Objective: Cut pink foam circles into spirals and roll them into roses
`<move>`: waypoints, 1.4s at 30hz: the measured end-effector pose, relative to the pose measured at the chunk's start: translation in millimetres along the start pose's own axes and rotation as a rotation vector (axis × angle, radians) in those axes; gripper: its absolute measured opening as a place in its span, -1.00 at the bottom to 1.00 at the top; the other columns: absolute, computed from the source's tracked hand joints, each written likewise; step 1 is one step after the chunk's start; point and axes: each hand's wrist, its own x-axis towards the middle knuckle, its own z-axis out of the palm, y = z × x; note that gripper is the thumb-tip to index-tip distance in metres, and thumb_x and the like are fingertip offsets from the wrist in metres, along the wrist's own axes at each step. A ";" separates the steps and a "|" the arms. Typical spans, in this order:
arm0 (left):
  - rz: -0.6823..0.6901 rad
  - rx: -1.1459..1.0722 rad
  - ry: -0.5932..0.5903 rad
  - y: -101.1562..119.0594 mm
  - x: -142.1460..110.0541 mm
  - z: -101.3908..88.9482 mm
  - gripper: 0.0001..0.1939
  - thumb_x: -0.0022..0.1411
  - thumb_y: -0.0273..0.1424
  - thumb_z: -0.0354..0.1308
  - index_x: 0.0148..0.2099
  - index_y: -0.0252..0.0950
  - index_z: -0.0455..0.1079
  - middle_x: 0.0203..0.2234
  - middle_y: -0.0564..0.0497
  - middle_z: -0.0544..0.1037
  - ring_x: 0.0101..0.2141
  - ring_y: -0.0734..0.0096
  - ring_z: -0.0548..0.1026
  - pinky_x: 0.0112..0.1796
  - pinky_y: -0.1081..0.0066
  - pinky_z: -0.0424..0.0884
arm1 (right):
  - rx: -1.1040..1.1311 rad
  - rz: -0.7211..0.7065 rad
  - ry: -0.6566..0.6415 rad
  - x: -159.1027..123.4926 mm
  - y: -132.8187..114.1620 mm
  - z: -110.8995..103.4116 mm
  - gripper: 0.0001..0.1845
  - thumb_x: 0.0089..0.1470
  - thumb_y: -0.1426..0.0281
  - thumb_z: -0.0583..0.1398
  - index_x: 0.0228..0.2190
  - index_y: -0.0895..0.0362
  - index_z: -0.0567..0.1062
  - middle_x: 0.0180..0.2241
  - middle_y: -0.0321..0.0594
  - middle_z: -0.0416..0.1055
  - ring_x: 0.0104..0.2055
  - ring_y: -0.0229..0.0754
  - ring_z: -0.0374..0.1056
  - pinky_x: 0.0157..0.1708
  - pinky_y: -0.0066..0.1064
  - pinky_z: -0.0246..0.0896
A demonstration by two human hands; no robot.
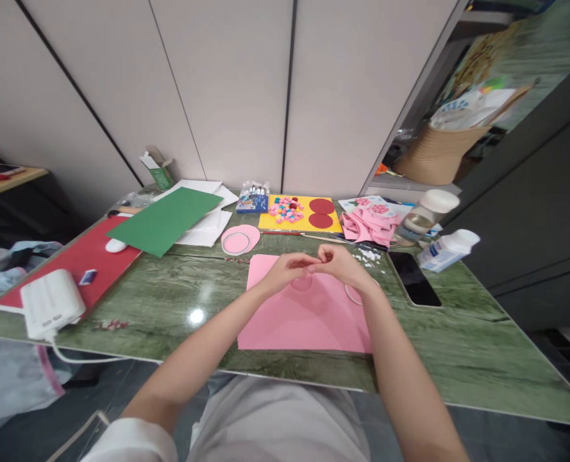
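Note:
Over a stack of pink paper [304, 327], my left hand [288, 271] and my right hand [341, 263] meet with their fingers bent and fingertips together. Whatever they pinch is too small or hidden to make out. Just below the fingertips shows a small round, see-through pinkish thing [301, 283]; whether a hand touches it I cannot tell. A thin white ring [353, 294] lies on the pink paper, partly hidden by my right wrist. Left of the stack, pink paper circles [249, 235] lie with a pale ring [235, 243] on them.
Behind my hands are a yellow sheet [265, 222] with pompoms [286, 210] and red circles [322, 206], and pink scraps [368, 226]. A phone [414, 279] and bottles [451, 250] stand right. Green paper [167, 221], red paper [106, 263] and a white power bank [52, 303] lie left.

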 end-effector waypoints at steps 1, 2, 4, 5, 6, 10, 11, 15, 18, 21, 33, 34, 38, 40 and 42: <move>-0.004 0.003 -0.001 0.0 -0.1 0.1 -0.77 -0.04 -0.45 0.17 -0.26 -0.33 0.49 -0.35 -0.05 0.55 -0.30 0.32 0.45 -0.22 0.36 0.31 | -0.013 0.000 0.001 -0.1 -0.4 -0.1 -0.60 -0.22 0.26 0.24 -0.64 0.10 0.07 -0.63 -0.47 -0.04 -0.57 -0.38 -0.12 -0.58 -0.51 -0.19; -0.007 0.006 -0.003 -0.3 -0.1 0.4 -0.77 -0.04 -0.44 0.18 -0.26 -0.33 0.49 -0.34 -0.05 0.55 -0.29 0.31 0.45 -0.22 0.36 0.31 | -0.027 0.000 0.003 -0.3 -0.7 0.0 -0.60 -0.22 0.27 0.23 -0.64 0.10 0.07 -0.63 -0.47 -0.05 -0.57 -0.37 -0.12 -0.58 -0.51 -0.20; -0.016 0.012 -0.005 -1.4 -0.2 1.5 -0.76 -0.01 -0.40 0.18 -0.24 -0.34 0.49 -0.30 -0.08 0.55 -0.26 0.29 0.46 -0.20 0.35 0.32 | -0.055 -0.001 0.006 -0.7 -1.0 0.4 -0.62 -0.23 0.29 0.22 -0.64 0.10 0.06 -0.63 -0.47 -0.04 -0.56 -0.37 -0.12 -0.57 -0.51 -0.20; -0.021 0.014 -0.005 -2.3 -0.2 2.3 -0.74 0.00 -0.38 0.19 -0.22 -0.35 0.49 -0.28 -0.09 0.55 -0.25 0.29 0.46 -0.19 0.35 0.32 | -0.070 -0.001 0.009 -0.7 -1.1 0.8 -0.64 -0.23 0.31 0.21 -0.64 0.10 0.07 -0.63 -0.47 -0.03 -0.56 -0.37 -0.12 -0.57 -0.51 -0.20; -0.025 0.018 -0.004 -3.3 -0.1 3.1 -0.73 0.00 -0.37 0.19 -0.20 -0.35 0.49 -0.27 -0.10 0.55 -0.25 0.28 0.46 -0.19 0.35 0.32 | -0.086 -0.002 0.012 -0.7 -1.1 1.2 -0.65 -0.24 0.32 0.21 -0.64 0.10 0.07 -0.63 -0.47 -0.02 -0.56 -0.37 -0.11 -0.57 -0.51 -0.21; -0.027 0.047 0.013 -7.3 0.4 5.9 -0.70 0.00 -0.32 0.22 -0.19 -0.36 0.49 -0.27 -0.11 0.55 -0.26 0.29 0.47 -0.19 0.35 0.32 | -0.149 -0.004 0.037 0.2 -1.2 3.4 -0.70 -0.28 0.39 0.18 -0.64 0.10 0.08 -0.64 -0.47 -0.01 -0.56 -0.37 -0.11 -0.57 -0.51 -0.23; -0.023 0.055 0.014 -7.9 0.6 6.2 -0.70 0.00 -0.31 0.22 -0.20 -0.35 0.49 -0.28 -0.10 0.55 -0.27 0.29 0.46 -0.20 0.36 0.32 | -0.165 -0.004 0.047 0.4 -1.6 3.9 -0.71 -0.28 0.39 0.18 -0.64 0.11 0.08 -0.64 -0.47 -0.01 -0.56 -0.37 -0.11 -0.57 -0.50 -0.24; 0.003 0.084 0.010 -9.5 1.8 6.2 -0.71 0.02 -0.30 0.21 -0.20 -0.32 0.50 -0.28 -0.09 0.53 -0.27 0.31 0.45 -0.22 0.37 0.32 | -0.218 -0.013 0.087 0.2 -4.5 5.3 -0.70 -0.29 0.39 0.18 -0.64 0.10 0.07 -0.64 -0.47 -0.02 -0.56 -0.37 -0.13 -0.57 -0.50 -0.26; 0.037 0.112 0.027 -11.6 2.6 6.2 -0.74 0.03 -0.31 0.20 -0.21 -0.29 0.51 -0.29 -0.08 0.50 -0.26 0.33 0.42 -0.22 0.39 0.30 | -0.243 -0.022 0.113 -0.2 -6.5 6.1 -0.69 -0.29 0.40 0.17 -0.63 0.10 0.05 -0.64 -0.47 -0.03 -0.56 -0.36 -0.14 -0.56 -0.49 -0.27; 0.065 0.146 0.067 -15.6 3.2 6.7 -0.78 0.05 -0.32 0.19 -0.24 -0.27 0.52 -0.31 -0.06 0.45 -0.24 0.35 0.40 -0.20 0.39 0.28 | -0.262 -0.032 0.130 0.0 -7.1 7.2 -0.69 -0.29 0.40 0.17 -0.63 0.10 0.05 -0.64 -0.48 -0.03 -0.56 -0.36 -0.15 -0.56 -0.49 -0.27; -0.032 0.162 0.078 -18.6 4.6 2.6 -0.76 0.04 -0.28 0.17 -0.35 -0.35 0.52 -0.45 -0.02 0.49 -0.43 0.46 0.40 -0.38 0.46 0.29 | -0.271 -0.087 0.122 -0.7 -9.9 15.1 -0.69 -0.29 0.38 0.19 -0.60 0.09 0.08 -0.63 -0.46 0.06 -0.56 -0.34 -0.07 -0.57 -0.48 -0.24; -0.040 0.165 0.091 -18.0 5.0 2.5 -0.76 0.05 -0.27 0.16 -0.36 -0.36 0.51 -0.47 -0.01 0.50 -0.45 0.46 0.40 -0.39 0.46 0.30 | -0.264 -0.086 0.119 -0.7 -9.6 15.0 -0.69 -0.29 0.39 0.20 -0.60 0.09 0.10 -0.63 -0.46 0.07 -0.57 -0.34 -0.05 -0.56 -0.48 -0.23; -0.040 0.189 0.179 -17.2 8.2 0.8 -0.79 0.05 -0.31 0.13 -0.38 -0.35 0.50 -0.49 -0.01 0.54 -0.43 0.43 0.43 -0.35 0.43 0.34 | -0.209 -0.084 0.100 -1.5 -8.5 10.7 -0.73 -0.23 0.37 0.22 -0.55 0.09 0.18 -0.59 -0.44 0.17 -0.55 -0.33 0.06 -0.55 -0.49 -0.11; -0.019 0.200 0.230 -16.7 9.7 -0.9 -0.82 0.05 -0.35 0.12 -0.35 -0.33 0.50 -0.43 -0.03 0.56 -0.37 0.39 0.46 -0.29 0.41 0.35 | -0.175 -0.083 0.105 -2.3 -8.3 7.8 -0.76 -0.18 0.34 0.22 -0.52 0.09 0.22 -0.57 -0.42 0.21 -0.54 -0.32 0.10 -0.53 -0.49 -0.06; 0.009 0.211 0.269 -16.2 10.3 -2.3 -0.83 0.06 -0.38 0.12 -0.32 -0.33 0.49 -0.37 -0.05 0.57 -0.32 0.37 0.47 -0.24 0.39 0.36 | -0.142 -0.082 0.120 -2.8 -7.7 5.9 -0.78 -0.14 0.30 0.21 -0.50 0.08 0.24 -0.56 -0.41 0.22 -0.53 -0.31 0.12 -0.52 -0.48 -0.02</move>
